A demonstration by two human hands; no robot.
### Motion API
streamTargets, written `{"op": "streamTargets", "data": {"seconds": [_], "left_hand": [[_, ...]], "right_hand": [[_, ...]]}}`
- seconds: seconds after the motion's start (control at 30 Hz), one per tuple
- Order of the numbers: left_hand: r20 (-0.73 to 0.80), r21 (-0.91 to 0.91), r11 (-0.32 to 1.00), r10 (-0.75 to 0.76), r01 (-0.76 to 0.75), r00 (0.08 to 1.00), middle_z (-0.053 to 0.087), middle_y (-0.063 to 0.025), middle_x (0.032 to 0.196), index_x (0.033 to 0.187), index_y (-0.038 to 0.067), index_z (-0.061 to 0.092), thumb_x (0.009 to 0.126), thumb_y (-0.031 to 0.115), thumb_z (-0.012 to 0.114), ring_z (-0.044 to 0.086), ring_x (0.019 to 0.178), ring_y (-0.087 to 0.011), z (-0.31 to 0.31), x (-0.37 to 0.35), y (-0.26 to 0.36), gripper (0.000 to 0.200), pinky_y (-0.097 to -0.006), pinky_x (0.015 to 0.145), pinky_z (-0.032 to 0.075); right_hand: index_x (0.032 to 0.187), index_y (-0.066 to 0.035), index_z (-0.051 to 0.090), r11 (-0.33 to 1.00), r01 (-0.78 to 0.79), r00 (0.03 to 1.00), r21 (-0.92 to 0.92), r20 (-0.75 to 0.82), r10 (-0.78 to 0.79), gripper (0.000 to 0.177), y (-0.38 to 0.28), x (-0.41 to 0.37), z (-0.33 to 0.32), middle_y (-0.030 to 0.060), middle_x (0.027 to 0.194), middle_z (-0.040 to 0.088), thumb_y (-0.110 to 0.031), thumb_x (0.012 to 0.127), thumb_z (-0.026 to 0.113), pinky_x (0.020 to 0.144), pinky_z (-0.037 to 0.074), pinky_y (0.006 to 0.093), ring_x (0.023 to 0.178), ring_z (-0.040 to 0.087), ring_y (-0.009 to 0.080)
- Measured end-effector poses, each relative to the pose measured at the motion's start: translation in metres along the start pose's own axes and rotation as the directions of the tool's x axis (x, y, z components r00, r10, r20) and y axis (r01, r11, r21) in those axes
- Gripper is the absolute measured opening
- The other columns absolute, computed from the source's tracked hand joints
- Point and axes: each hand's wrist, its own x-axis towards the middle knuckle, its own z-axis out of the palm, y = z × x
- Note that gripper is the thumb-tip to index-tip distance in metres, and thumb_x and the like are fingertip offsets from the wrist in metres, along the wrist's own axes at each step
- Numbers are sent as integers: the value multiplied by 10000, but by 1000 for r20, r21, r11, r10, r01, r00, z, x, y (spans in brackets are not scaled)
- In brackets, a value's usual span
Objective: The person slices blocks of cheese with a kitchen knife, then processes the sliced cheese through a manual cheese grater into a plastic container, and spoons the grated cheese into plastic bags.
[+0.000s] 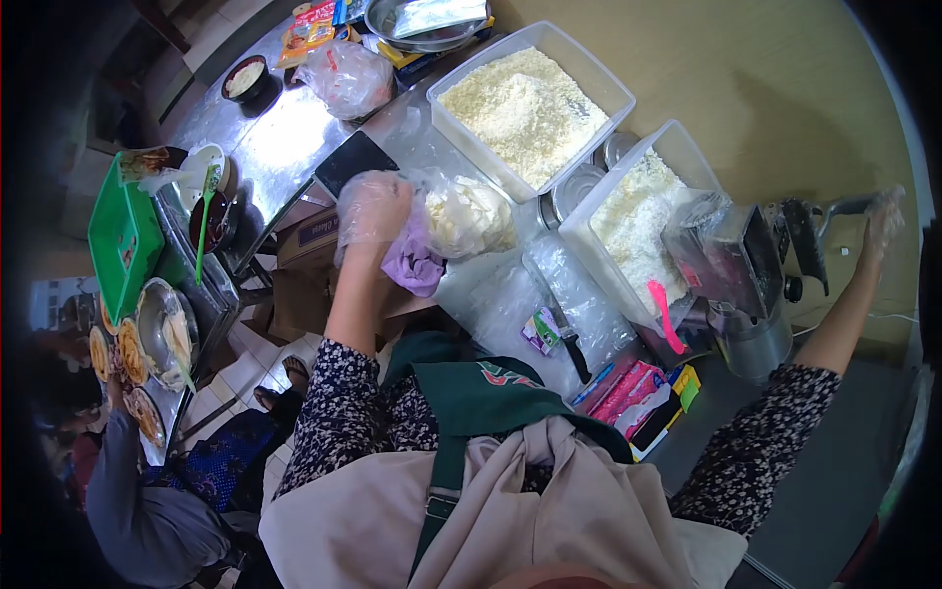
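Note:
My left hand (381, 209), in a clear plastic glove, is closed beside a clear plastic bag of pale, creamy chunks (471, 216); what its fingers hold, if anything, is hidden. A crumpled purple cloth (413, 258) lies against that wrist. Stretched far to the right, my right hand (883, 218), also in clear plastic, is closed around the end of a grey lever handle (846, 207). The handle joins a machine with a shiny metal box (746, 260) on top. Under the box, a plastic tub of white powder (628, 231) holds a pink spatula (666, 316).
A large tub of pale crumbs (525, 113) stands behind. A black-handled knife (564, 334) lies on plastic sheeting near my apron. Packets (648, 402) sit at the table's front edge. To the left, another person (167, 491) works near a green tray (126, 236) and a metal bowl (162, 319).

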Motion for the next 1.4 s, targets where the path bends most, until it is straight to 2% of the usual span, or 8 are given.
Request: {"op": "streamTargets", "data": {"seconds": [0.13, 0.2, 0.27, 0.4, 0.47, 0.67, 0.83, 1.4], "left_hand": [[-445, 86, 977, 211, -193, 870, 636, -185, 847, 893, 34, 651, 799, 282, 586, 614, 817, -354, -24, -9, 28, 273, -426, 761, 491], [-108, 142, 978, 167, -151, 980, 636, -187, 851, 952, 37, 649, 803, 234, 577, 618, 824, -347, -17, -10, 41, 258, -422, 764, 492], [399, 177, 984, -63, -9, 915, 641, -200, 889, 1084, 51, 630, 801, 127, 556, 625, 852, -340, -14, -11, 62, 302, -416, 768, 494], [361, 226, 898, 283, -378, 888, 656, -169, 985, 1165, 141, 627, 787, 108, 553, 630, 906, -329, 32, -13, 52, 387, -414, 785, 501], [301, 159, 909, 328, -386, 896, 659, -159, 970, 1156, 154, 637, 790, 108, 546, 630, 892, -329, 21, -18, 63, 380, -419, 779, 499], [182, 3, 929, 363, -369, 914, 658, -180, 942, 921, 59, 682, 850, 297, 543, 618, 883, -361, -9, -14, 109, 284, -453, 792, 481], [-23, -199, 819, 545, -538, 838, 627, -161, 1074, 1179, 62, 570, 859, 311, 564, 597, 993, -341, 79, 10, 194, 405, -437, 924, 432], [202, -387, 844, 471, -372, 859, 607, -234, 992, 1325, 84, 468, 876, 158, 504, 585, 942, -390, 110, -11, 193, 457, -465, 837, 452]], "right_hand": [[1249, -37, 503, 975, 17, 975, -221, 218, 32, 450, -23, 14, 31, 137, 1110, 623, -360, 942, 439, 849, 479, 387, 980, 625, 306], [1302, -60, 474, 492, -862, 479, 125, 522, 706, 525, -136, 35, -19, 146, 1098, 615, -435, 936, 456, 811, 491, 373, 904, 652, 265], [1317, -33, 475, 558, -811, 554, 176, 536, 636, 574, -167, 33, -44, 150, 1133, 599, -471, 948, 443, 913, 450, 334, 968, 624, 230], [1283, -14, 494, 322, -813, 570, 485, 551, 609, 556, -196, 7, -90, 129, 1102, 594, -457, 949, 465, 915, 445, 321, 950, 611, 203], [1251, 5, 512, 664, -388, 918, 639, 206, 339, 524, -210, -29, -127, 117, 1070, 611, -426, 954, 478, 932, 435, 342, 980, 595, 202], [1041, -36, 624, 567, -742, 609, 357, 712, 349, 375, -347, -177, -199, 66, 896, 614, -379, 924, 525, 753, 464, 336, 814, 579, 164], [1002, -90, 665, 919, -263, 188, -293, 919, 346, 382, -399, -250, -145, 177, 952, 674, -367, 916, 416, 809, 500, 454, 887, 648, 343], [963, -36, 668, 851, -372, 33, -370, 911, 410, 372, -414, -244, -192, 214, 1006, 656, -272, 908, 386, 812, 506, 461, 944, 643, 360]]}}
